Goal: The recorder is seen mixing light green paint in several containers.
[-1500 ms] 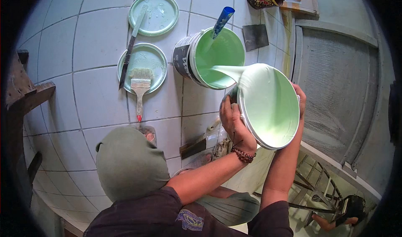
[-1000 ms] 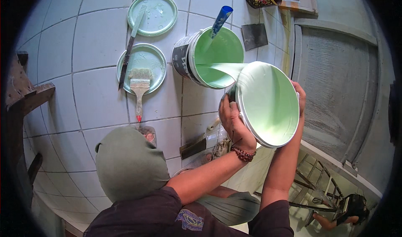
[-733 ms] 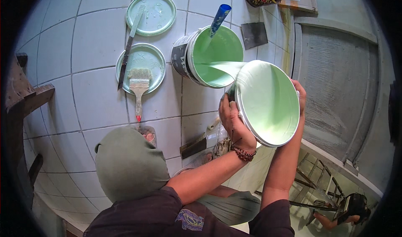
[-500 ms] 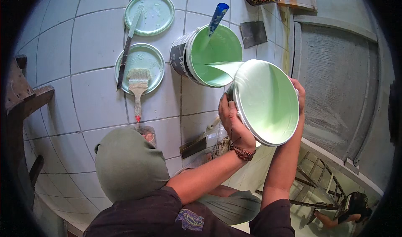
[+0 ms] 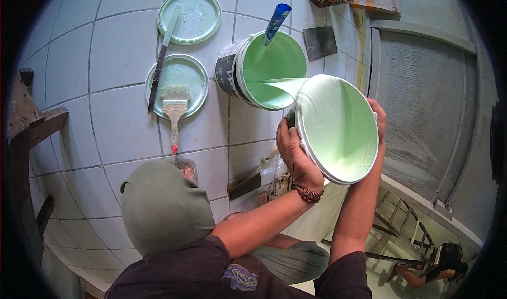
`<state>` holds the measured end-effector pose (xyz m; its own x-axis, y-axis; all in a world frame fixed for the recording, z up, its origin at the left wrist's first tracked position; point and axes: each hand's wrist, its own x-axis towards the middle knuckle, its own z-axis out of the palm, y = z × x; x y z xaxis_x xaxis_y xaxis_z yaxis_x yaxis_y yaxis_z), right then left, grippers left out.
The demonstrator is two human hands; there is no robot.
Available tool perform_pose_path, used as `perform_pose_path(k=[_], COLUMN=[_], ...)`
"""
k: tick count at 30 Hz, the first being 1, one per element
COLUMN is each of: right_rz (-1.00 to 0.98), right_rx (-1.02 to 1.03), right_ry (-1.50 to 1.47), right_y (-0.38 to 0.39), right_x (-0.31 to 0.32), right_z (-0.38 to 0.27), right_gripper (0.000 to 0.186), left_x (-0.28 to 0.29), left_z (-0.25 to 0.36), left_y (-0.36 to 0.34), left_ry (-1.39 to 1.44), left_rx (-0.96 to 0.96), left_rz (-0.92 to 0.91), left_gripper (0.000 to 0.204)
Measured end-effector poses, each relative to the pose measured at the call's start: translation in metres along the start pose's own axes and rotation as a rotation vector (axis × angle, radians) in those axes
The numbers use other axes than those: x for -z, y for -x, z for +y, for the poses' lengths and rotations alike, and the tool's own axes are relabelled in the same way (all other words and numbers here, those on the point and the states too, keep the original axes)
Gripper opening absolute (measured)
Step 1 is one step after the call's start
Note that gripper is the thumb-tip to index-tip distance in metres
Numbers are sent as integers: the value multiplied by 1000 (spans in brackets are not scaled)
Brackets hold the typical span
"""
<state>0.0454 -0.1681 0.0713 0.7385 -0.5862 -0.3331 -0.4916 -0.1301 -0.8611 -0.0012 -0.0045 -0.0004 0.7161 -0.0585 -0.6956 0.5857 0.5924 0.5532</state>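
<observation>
White round plastic bucket (image 5: 364,133) with pale-green liquid (image 5: 328,114) is held tipped, at four o'clock from the black-labelled white bucket (image 5: 227,76), clasped by the curled fingers of left hand (image 5: 303,164) and right hand (image 5: 377,117). Pouring is judged underway; a steady tilt seems called for.

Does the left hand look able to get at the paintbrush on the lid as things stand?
Probably not without letting go: the left hand is against the tilted bucket, helping hold it while paint pours into the standing bucket. Nothing seems to cover the paintbrush, though.
</observation>
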Motion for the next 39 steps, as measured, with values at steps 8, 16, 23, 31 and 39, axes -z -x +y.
perform_pose_path(k=[8, 16, 23, 31, 39], right_rz=[-37, -91, -57, -95, -102], right_rx=[-115, -104, -43, -67, -116], right_ry=[-117, -160, -33, -84, -155], right_y=[0, -1, 0, -5, -9], right_x=[-1, 5, 8, 15, 10], right_z=[-6, -4, -1, 0, -2], right_gripper=[25, 24, 23, 23, 24], left_x=[2, 0, -1, -3, -4], left_z=[2, 3, 0, 5, 6], left_y=[-2, 3, 3, 2, -1], left_ry=[16, 37, 6, 55, 100], left_rx=[38, 1, -36, 25, 52], left_rz=[7, -8, -12, 12, 27], left_gripper=[54, 53, 53, 53, 53])
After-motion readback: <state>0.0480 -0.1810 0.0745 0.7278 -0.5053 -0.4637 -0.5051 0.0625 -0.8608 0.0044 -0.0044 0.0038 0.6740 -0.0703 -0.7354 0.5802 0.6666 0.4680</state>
